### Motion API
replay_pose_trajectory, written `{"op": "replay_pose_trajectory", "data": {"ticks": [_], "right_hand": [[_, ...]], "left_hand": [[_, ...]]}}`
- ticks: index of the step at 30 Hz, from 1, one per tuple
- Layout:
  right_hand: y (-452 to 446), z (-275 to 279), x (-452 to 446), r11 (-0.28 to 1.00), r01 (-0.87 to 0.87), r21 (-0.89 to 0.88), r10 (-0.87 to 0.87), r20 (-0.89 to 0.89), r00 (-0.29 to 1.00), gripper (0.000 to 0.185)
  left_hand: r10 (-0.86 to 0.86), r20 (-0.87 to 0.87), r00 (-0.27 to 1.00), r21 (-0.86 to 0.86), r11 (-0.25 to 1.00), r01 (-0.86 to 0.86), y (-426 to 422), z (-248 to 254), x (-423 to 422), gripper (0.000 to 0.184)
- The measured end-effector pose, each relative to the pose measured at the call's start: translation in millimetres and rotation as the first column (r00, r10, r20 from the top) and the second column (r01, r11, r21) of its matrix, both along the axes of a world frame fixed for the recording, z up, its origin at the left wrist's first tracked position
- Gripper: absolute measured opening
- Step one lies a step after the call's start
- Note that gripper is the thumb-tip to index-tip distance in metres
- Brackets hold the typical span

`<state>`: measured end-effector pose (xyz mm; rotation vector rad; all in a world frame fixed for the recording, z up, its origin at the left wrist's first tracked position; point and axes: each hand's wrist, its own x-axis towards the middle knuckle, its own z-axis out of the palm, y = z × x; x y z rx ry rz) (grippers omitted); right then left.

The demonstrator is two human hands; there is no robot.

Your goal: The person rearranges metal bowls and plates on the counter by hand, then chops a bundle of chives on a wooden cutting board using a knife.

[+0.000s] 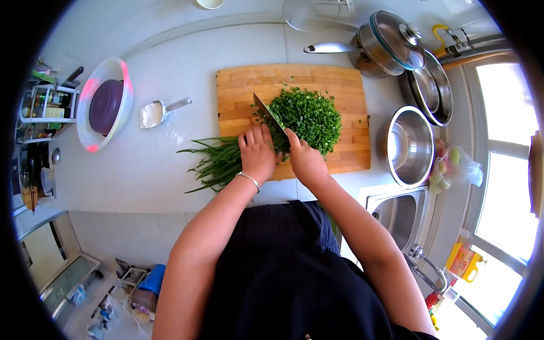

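My right hand (307, 160) is closed round the handle of a kitchen knife (268, 113), whose blade points away from me and to the left. Beside the blade, my left hand (258, 152) presses down on a bunch of long green chives (218, 160), fingers bent over the stalks. The loose ends of the chives hang past the board's left edge. Right of the blade lies a heap of finely chopped chives (309, 119). Everything rests on a wooden cutting board (238, 85). My fingers hide where the blade meets the stalks.
Left on the counter are a metal scoop of white powder (152, 115) and an oval basin (128, 96) with a purple bowl (106, 106). To the right stand a lidded pot (368, 54), a steel bowl (409, 146) and a sink (396, 218). Some powder is spilled near the scoop.
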<state>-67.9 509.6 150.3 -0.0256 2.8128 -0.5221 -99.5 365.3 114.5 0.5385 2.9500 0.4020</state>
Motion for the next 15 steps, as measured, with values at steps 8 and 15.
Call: {"op": "replay_pose_trajectory", "data": {"ticks": [8, 15], "right_hand": [[17, 55, 19, 0.997, 0.005, -0.074, -0.009, -0.045, 0.999, 0.052], [14, 51, 21, 1.0, 0.027, -0.014, -0.025, 0.129, 0.991, 0.052]], "left_hand": [[0.0, -0.051, 0.999, 0.005, 1.0, 0.0, -6, 5, 2, 0.097], [0.018, 0.03, 0.999, -0.012, 1.0, -0.018, -3, 4, 1, 0.091]]}}
